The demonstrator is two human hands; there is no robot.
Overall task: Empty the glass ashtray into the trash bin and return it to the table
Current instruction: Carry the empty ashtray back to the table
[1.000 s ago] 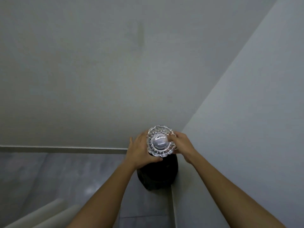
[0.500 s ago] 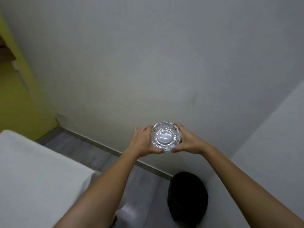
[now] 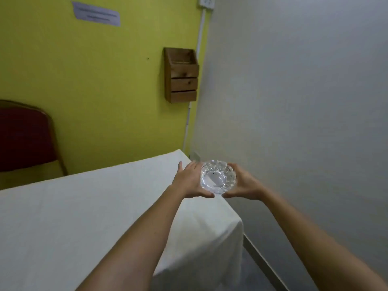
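The clear cut-glass ashtray is upright and held in the air between both hands, above the right edge of the table with its white cloth. My left hand cups its left side and my right hand cups its right side. A couple of tiny dark specks show in the bowl. The trash bin is out of view.
A grey wall runs close along the right, with a narrow strip of floor between it and the table. On the yellow wall behind hangs a wooden box. A red chair stands at the far left.
My view has swung left from the black bin at the wall corner to the table. Both hands have carried the ashtray from above the bin to over the table's right edge.
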